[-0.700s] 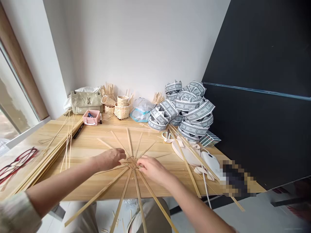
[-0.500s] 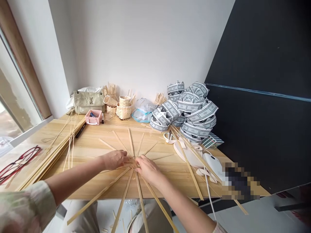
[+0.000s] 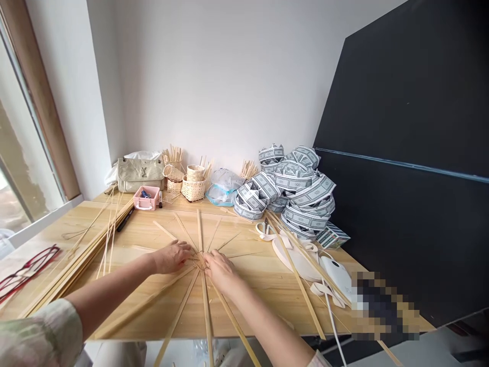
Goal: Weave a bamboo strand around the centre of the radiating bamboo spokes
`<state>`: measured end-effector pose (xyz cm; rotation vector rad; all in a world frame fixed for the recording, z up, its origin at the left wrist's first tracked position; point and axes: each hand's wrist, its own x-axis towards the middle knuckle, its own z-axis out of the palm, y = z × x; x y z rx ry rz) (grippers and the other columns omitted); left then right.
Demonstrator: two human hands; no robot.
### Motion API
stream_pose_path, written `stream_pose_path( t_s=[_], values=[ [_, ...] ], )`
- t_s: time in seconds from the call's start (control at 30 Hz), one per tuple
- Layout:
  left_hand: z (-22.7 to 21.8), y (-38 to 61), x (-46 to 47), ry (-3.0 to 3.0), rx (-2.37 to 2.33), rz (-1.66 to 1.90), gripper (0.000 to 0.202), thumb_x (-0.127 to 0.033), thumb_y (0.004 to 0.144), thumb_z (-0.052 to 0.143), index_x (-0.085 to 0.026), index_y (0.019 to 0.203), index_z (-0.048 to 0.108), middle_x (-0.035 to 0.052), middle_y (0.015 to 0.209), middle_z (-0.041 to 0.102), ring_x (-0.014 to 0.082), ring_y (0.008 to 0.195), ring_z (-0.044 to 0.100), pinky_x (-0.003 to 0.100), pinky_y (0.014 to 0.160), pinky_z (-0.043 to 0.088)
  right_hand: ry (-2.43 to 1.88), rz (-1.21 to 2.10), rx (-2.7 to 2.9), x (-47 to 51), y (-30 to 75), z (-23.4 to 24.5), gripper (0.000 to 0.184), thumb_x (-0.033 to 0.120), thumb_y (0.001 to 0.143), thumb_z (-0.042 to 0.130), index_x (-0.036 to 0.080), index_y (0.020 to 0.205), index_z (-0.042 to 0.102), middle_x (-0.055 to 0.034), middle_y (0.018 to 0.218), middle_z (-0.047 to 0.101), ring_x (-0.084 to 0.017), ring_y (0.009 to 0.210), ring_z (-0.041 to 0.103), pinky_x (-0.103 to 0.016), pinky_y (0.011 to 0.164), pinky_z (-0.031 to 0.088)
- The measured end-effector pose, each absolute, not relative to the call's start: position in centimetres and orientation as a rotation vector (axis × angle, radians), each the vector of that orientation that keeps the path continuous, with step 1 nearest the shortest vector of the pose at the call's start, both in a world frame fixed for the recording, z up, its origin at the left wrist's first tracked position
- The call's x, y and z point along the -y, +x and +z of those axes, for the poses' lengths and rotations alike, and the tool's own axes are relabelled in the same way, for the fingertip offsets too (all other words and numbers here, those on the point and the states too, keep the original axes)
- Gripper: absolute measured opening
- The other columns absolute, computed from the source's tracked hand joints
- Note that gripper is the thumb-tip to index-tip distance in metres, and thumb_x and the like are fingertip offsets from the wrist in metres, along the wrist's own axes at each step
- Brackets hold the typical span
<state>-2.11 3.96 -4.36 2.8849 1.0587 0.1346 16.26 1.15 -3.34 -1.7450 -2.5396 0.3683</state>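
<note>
A star of thin bamboo strips (image 3: 199,232) lies spread on the wooden table (image 3: 267,285), crossing at one centre. My left hand (image 3: 171,256) rests palm down just left of that centre, fingers curled onto the strips. My right hand (image 3: 219,270) lies just right of it, fingertips pressed on the crossing. Both hands hide the woven middle. Long strips (image 3: 206,321) run past the table's near edge toward me.
A bundle of long bamboo strips (image 3: 76,260) and red glasses (image 3: 26,265) lie at left. At the back stand a beige bag (image 3: 139,174), a pink box (image 3: 145,198), small baskets (image 3: 193,183) and a heap of patterned boxes (image 3: 294,188). Scissors (image 3: 264,229) and white objects (image 3: 336,270) lie right.
The view has tilted and shifted, so the table sits lower in the picture. Both hands stay at the strips' crossing, drawn slightly closer together and to the left.
</note>
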Motion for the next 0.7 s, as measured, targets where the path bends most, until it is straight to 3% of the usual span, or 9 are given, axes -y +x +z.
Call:
stream_pose_path(
  t_s=[0.23, 0.4, 0.7],
  values=[
    [-3.7, -2.3, -4.4, 2.837, -1.079, 0.032, 0.009, -0.010, 0.071, 0.046, -0.015, 0.073, 0.053, 0.0039, 0.079, 0.059, 0.0164, 0.074, 0.056, 0.025, 0.069, 0.040, -1.665, 0.238, 2.625, -1.8, 16.3, -3.6, 0.025, 0.011, 0.070, 0.046, 0.021, 0.092, 0.052, -0.0051, 0.095, 0.050, -0.018, 0.088, 0.049, -0.026, 0.065, 0.034],
    [-2.9, -2.0, -3.9, 2.744, -1.163, 0.023, 0.009, -0.009, 0.070, 0.047, -0.016, 0.069, 0.053, 0.0034, 0.077, 0.058, 0.0155, 0.072, 0.055, 0.022, 0.062, 0.039, -1.675, 0.191, 2.624, -2.3, 16.4, -3.6, 0.028, 0.007, 0.074, 0.038, 0.021, 0.093, 0.052, -0.0055, 0.094, 0.051, -0.016, 0.085, 0.049, -0.025, 0.065, 0.034],
    [-3.7, -1.3, -3.4, 2.590, -1.420, 0.111, 0.011, -0.007, 0.065, 0.045, -0.016, 0.065, 0.052, 0.0021, 0.071, 0.056, 0.0135, 0.066, 0.053, 0.021, 0.058, 0.038, -1.595, 0.143, 2.601, -3.9, 16.6, -4.0, 0.033, 0.004, 0.070, 0.039, 0.021, 0.094, 0.053, -0.0035, 0.092, 0.052, -0.016, 0.085, 0.048, -0.023, 0.066, 0.032]
  ],
)
